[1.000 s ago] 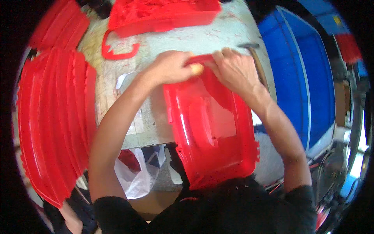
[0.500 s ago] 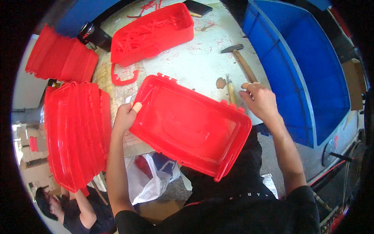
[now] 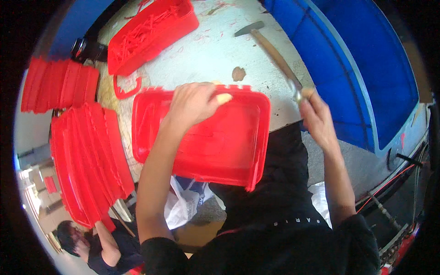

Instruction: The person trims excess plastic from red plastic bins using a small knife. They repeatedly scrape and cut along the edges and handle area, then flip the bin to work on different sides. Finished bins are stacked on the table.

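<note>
While my left hand (image 3: 192, 103) clamps the toothed far rim of the red tray (image 3: 213, 153), my right hand (image 3: 317, 117) is well apart from it, closed around a small tool (image 3: 297, 95). The tray is smooth, glossy plastic, shallow and rectangular with rounded corners, sitting right in front of me, its near side over my lap. Beyond it the pale tabletop (image 3: 211, 50) is scuffed and flecked with red bits. A hammer (image 3: 277, 59) with a dark metal head and a worn wooden handle lies there, near a rough brown lump (image 3: 238, 74). A deeper red box (image 3: 158, 52) holds a tangle of thin plastic strips (image 3: 137, 39), with a curved red piece (image 3: 118, 88) just beside it.

My left hand and forearm cover part of the tray's inside. The tool is blurred and mostly wrapped in my fingers, so I can't make out its tip. The blue bin (image 3: 343, 82) is cut off at the top, and the white bag (image 3: 178, 208) is partly hidden behind my left arm.
</note>
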Available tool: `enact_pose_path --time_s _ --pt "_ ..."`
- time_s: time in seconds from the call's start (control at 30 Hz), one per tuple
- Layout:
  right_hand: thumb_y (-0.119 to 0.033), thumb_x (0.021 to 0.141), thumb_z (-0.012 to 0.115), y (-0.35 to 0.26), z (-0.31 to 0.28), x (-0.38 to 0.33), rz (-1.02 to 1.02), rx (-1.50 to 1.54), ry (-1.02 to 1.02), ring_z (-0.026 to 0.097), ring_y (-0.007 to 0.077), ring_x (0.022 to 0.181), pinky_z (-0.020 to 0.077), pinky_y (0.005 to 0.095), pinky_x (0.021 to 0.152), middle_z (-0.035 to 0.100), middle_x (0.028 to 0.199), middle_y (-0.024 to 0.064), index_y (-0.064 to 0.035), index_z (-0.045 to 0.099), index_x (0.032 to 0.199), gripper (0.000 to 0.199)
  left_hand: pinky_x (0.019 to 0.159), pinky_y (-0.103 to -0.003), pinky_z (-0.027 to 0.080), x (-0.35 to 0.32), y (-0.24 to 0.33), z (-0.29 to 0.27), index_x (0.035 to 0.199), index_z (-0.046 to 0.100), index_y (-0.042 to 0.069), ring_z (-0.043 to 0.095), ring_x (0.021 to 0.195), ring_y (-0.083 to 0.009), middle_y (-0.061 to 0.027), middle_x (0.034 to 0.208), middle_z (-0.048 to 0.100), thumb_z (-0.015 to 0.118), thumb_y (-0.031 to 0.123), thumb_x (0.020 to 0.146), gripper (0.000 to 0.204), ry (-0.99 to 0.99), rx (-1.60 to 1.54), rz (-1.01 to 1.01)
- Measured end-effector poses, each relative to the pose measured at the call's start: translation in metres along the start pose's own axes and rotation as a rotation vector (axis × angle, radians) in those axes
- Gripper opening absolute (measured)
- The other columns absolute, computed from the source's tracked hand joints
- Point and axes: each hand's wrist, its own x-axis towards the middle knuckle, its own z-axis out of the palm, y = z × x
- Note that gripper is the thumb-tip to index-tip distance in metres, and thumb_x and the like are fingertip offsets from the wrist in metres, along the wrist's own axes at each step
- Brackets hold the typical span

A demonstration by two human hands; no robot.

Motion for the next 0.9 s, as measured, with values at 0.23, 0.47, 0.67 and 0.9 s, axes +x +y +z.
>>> enact_pose_path --time_s 0.23,0.47,0.67,0.9 --pt "-0.034 0.108 0.048 0.009 0.031 -0.020 0.206 0.548 -0.325 0.040 0.0039 0.057 0.0336 0.0210 0.051 0.049 0.072 -0.0039 -0.0077 0.057 0.097 0.030 0.060 -0.043 0.051 -0.003 -0.013 0.012 0.090 0.073 0.002 0.068 0.062 -0.0314 -0.0168 0.070 0.070 0.071 0.052 0.087 0.051 0.214 0.045 -0.252" --pt "-0.028 0.108 0.048 -0.003 0.044 0.013 0.243 0.443 -0.302 0.043 0.0044 0.064 0.0377 0.0246 0.058 0.049 0.069 -0.0049 -0.0052 0.059 0.089 0.032 0.055 -0.042 0.047 -0.001 -0.009 0.021 0.079 0.071 0.002 0.065 0.055 -0.0285 -0.0136 0.063 0.068 0.076 0.058 0.082 0.056 0.380 0.007 -0.246" --pt "-0.026 0.108 0.047 -0.006 0.050 0.023 0.259 0.426 -0.306 0.046 0.0054 0.065 0.0401 0.0251 0.059 0.051 0.069 -0.0038 -0.0041 0.061 0.090 0.032 0.057 -0.044 0.053 0.001 -0.006 0.017 0.094 0.075 0.005 0.071 0.064 -0.0325 -0.0142 0.076 0.073 0.071 0.058 0.084 0.054 0.296 0.097 -0.308" --pt "-0.024 0.108 0.047 -0.007 0.049 0.016 0.252 0.404 -0.309 0.046 0.0061 0.066 0.0408 0.0260 0.060 0.050 0.068 -0.0032 -0.0028 0.059 0.088 0.031 0.056 -0.045 0.052 0.003 -0.011 0.027 0.093 0.075 0.005 0.070 0.063 -0.0349 -0.0152 0.075 0.073 0.070 0.059 0.084 0.055 0.358 0.129 -0.268"
